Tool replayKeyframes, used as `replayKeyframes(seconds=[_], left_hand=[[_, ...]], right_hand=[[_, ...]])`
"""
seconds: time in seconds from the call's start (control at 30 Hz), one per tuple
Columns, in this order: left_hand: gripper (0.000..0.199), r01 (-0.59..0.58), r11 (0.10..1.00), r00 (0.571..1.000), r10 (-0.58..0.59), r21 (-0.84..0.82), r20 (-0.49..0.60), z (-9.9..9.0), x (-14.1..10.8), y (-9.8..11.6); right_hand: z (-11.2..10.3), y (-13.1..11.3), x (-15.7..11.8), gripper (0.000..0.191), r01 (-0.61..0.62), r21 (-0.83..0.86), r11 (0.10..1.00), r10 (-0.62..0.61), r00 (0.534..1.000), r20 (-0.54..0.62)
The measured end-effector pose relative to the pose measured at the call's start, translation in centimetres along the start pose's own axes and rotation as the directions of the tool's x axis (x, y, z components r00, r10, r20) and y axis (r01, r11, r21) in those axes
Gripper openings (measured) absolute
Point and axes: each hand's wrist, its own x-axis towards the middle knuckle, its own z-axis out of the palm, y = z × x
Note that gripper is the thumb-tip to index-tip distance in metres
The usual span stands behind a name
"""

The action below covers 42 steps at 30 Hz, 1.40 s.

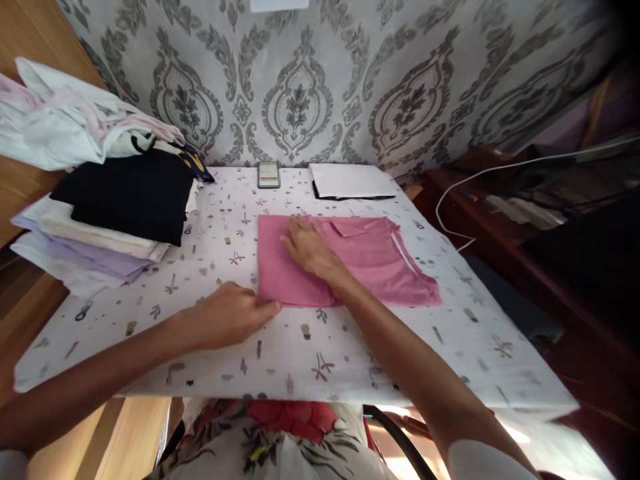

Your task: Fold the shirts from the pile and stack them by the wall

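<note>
A pink shirt point(367, 260) lies folded in a flat, long shape on the printed white tablecloth point(220, 373). Its left part is doubled over, and a small flap shows near its upper edge. The shirt's near left corner is pinched in my left hand point(233, 315), thumb pointing right; the fingertips are partly hidden. My right hand point(307, 248) rests flat on the folded left part, its fingers stretched out toward the far edge.
A pile of folded clothes point(130, 193), black on top, stands at the left under loose white and pink garments point(75, 123). A phone-like device point(269, 175) and a white flat item point(353, 180) lie by the wall. A white cable point(480, 175) hangs at the right.
</note>
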Motion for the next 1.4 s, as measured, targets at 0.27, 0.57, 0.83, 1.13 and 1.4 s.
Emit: replayKeyframes(seconds=[0.27, 0.57, 0.83, 1.13, 1.4], left_hand=[[0.068, 0.243, 0.941, 0.941, -0.288, 0.237, 0.177, 3.9, 1.4, 3.5], [0.043, 0.364, 0.896, 0.899, -0.41, 0.256, 0.157, 2.8, 0.9, 5.1], [0.051, 0.318, 0.918, 0.93, -0.351, 0.236, 0.113, 2.3, -2.7, 4.1], [0.044, 0.246, 0.939, 0.969, -0.237, 0.242, -0.067, 2.9, -1.0, 3.0], [0.016, 0.071, 0.979, 0.995, -0.056, 0.191, -0.083, 1.8, 0.7, 1.3]], right_hand=[[1.9, -1.3, -3.4, 0.067, 0.041, -0.002, 0.999, -0.04, 0.993, 0.109], [1.5, -1.7, -3.4, 0.067, 0.041, -0.041, 0.998, -0.035, 0.992, 0.124], [1.8, -1.4, -3.4, 0.069, 0.056, -0.033, 0.998, -0.052, 0.993, 0.103], [1.9, -1.3, -3.4, 0.067, 0.072, -0.018, 0.997, -0.07, 0.993, 0.09], [0.8, -2.0, -3.8, 0.063, 0.07, -0.045, 0.997, -0.066, 0.994, 0.087]])
